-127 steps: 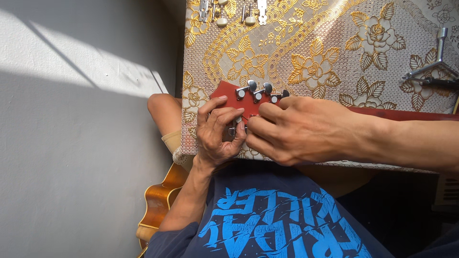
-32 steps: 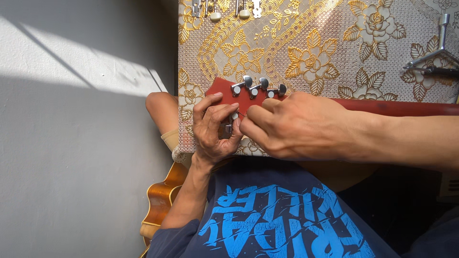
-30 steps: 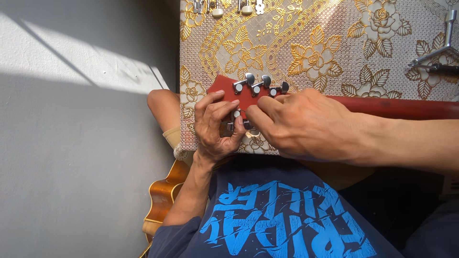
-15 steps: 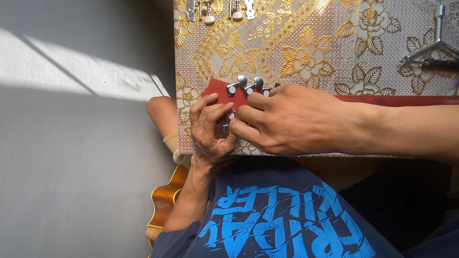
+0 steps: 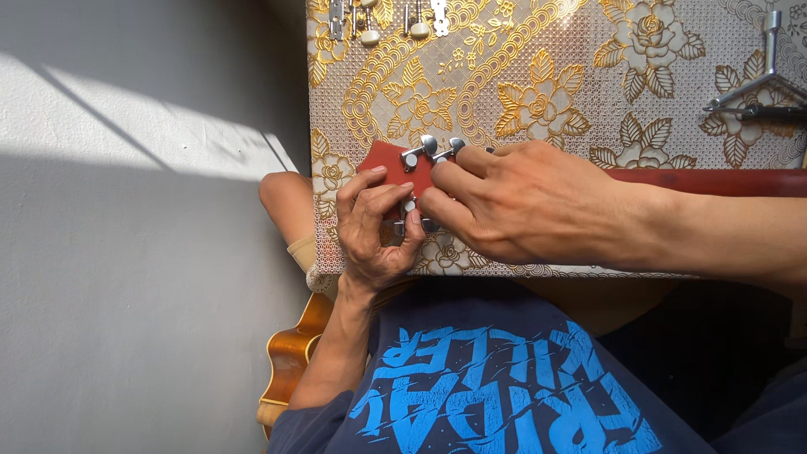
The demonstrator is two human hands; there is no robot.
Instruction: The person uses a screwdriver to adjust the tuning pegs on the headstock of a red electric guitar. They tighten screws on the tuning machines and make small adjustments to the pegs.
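Observation:
A red guitar headstock lies on the table with silver tuning pegs along its far edge. Its dark red neck runs off to the right. My left hand wraps around the headstock's near edge, thumb and fingers closed by the lower pegs. My right hand lies across the headstock from the right, its fingertips pinched at the pegs next to my left thumb. The rest of the headstock is hidden under my right hand.
The table wears a gold floral cloth. Spare tuner sets lie at its far edge, and a metal tool lies at the far right. An orange guitar body leans below left, beside a grey wall.
Both hands stay on the headstock. My right fingertips have shifted slightly along the pegs, and the whole view has drifted a little.

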